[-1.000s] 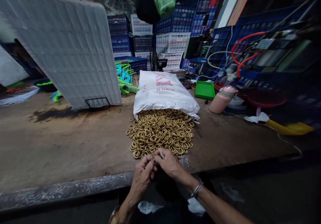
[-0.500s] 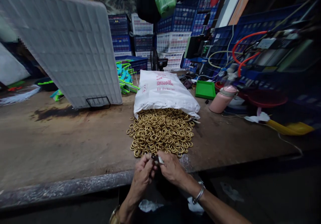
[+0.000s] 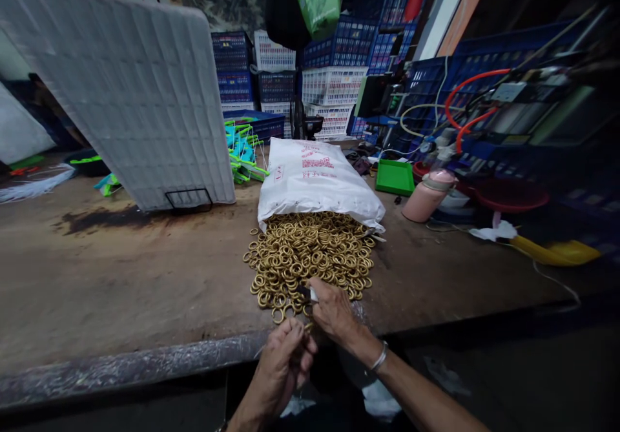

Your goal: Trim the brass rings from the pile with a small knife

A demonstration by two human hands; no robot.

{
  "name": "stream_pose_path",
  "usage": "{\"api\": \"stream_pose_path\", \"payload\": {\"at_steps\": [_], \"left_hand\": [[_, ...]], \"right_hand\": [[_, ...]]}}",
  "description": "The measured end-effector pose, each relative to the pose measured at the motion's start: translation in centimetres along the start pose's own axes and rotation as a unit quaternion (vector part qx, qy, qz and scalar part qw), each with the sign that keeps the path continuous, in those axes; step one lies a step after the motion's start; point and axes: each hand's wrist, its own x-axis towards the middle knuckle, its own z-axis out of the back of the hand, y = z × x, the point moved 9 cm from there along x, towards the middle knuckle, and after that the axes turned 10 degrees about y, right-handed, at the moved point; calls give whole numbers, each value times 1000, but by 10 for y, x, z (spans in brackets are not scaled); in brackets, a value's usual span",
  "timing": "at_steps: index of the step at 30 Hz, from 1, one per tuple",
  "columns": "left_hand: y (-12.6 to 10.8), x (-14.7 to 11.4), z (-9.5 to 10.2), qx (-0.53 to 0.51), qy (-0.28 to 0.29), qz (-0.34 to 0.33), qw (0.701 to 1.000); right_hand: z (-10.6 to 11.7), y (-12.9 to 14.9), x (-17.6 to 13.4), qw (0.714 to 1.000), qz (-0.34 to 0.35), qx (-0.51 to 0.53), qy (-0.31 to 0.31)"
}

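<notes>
Brass-coloured rings (image 3: 314, 251) lie in a loose heap at the front of the table, spilling from the mouth of a white woven sack (image 3: 314, 180) with red print. My right hand (image 3: 334, 309) is closed around a small dark tool (image 3: 304, 291) with a whitish part at the grip. Its tip points left over the front of the heap; its exact kind is unclear. Below the heap, by the table's front edge, my left hand (image 3: 285, 358) is closed in a pinch. A bit of gold shows beside its fingertips, but what they hold is too small to make out.
A white padded panel (image 3: 145, 109) stands in a black wire stand at left. Green and blue plastic pieces (image 3: 245, 151) lie behind it. To the right are a green tray (image 3: 394, 177), a pink bottle (image 3: 429, 196) and a machine with orange hoses (image 3: 477, 122). Stacked crates (image 3: 334, 83) fill the back.
My hands have moved apart. The left came down toward me, while the right went slightly up with the tool, over the front rings. The camera view shifted slightly.
</notes>
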Motion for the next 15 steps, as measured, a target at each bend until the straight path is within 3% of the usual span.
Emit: {"api": "stream_pose_path", "payload": {"at_steps": [5,15], "left_hand": [[6,2,11,-30,-18,6,999],[7,1,26,-146,-51,33,987]], "right_hand": [[19,5,28,998,-8,-34,-54],[1,7,59,994,-61,-94,-4]]}}
